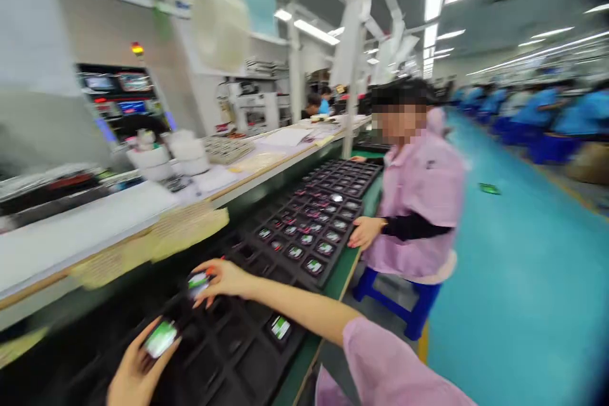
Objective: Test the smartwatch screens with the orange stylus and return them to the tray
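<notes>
My left hand (137,371) is at the bottom left, holding a small rectangular device with a lit green screen (160,339) between thumb and fingers. My right hand (223,281) reaches across a black compartment tray (228,355), its fingers gripping a second small device (198,283) with a green-and-white screen. A third such device (280,328) lies in a tray pocket just below my right wrist. A longer black tray (304,228) extends ahead, with several similar devices in its pockets.
A co-worker in a pink smock (419,196) sits on a blue stool (404,301), one hand (365,231) at the tray's edge. A white workbench (95,228) with a wooden edge runs along the left, holding papers and white rolls. Blue-clad workers line the far right beyond a teal floor (514,279).
</notes>
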Motion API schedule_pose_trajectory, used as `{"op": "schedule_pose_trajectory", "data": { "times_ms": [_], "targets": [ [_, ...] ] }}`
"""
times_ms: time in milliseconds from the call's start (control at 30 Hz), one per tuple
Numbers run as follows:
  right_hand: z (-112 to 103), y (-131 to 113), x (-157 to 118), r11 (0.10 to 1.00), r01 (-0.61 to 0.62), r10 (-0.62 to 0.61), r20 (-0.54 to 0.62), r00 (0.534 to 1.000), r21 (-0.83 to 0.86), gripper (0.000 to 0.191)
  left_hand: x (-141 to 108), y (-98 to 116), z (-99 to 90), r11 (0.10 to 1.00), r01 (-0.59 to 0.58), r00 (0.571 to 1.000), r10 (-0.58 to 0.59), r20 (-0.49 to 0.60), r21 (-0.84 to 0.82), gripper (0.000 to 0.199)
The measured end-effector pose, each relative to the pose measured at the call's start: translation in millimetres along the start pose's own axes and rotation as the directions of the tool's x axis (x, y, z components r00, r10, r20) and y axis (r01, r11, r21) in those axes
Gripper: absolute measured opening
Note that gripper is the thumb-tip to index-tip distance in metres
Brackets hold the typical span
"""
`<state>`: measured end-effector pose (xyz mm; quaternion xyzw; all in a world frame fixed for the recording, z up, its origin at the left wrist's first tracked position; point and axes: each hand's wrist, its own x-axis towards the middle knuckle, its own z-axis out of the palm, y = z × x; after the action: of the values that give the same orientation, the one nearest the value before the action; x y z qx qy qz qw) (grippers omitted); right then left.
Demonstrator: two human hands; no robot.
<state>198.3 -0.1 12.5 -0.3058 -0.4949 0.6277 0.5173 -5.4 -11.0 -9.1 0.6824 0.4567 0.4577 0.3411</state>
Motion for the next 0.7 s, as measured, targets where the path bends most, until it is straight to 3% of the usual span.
{"op": "schedule_pose_trajectory", "data": {
  "times_ms": [33,133,267,400,700],
  "targets": [
    [3.2,2.8,-1.4,1.0,0.001,-0.001,-0.031,1.0,-0.008,0.082,-6.0,-3.8,-5.4,0.999,0.043,0.999,-0.043,-0.023,0.005,0.056],
    [6.9,16.0,-5.8,0.997,0.026,-0.03,-0.055,0.998,-0.075,0.069,-19.2,-11.4,-12.5,0.98,0.12,0.992,-0.111,0.065,-0.157,0.065],
    [4.3,29.2,-14.2,0.99,0.03,-0.021,0.068,0.997,-0.135,0.056,-22.2,-15.4,-11.3,0.969,0.119,0.989,-0.096,0.113,-0.216,0.067],
    [5.3,29.0,-28.0,0.989,0.056,-0.04,0.115,0.993,-0.137,0.046,-28.6,-10.0,-9.2,0.963,0.102,0.989,-0.07,0.134,-0.249,0.059],
    [10.1,25.2,-30.2,0.991,0.015,-0.007,0.059,0.998,-0.131,0.037,-30.1,-9.4,-10.5,0.935,0.106,0.982,-0.045,0.184,-0.338,0.044]
  ]
}}
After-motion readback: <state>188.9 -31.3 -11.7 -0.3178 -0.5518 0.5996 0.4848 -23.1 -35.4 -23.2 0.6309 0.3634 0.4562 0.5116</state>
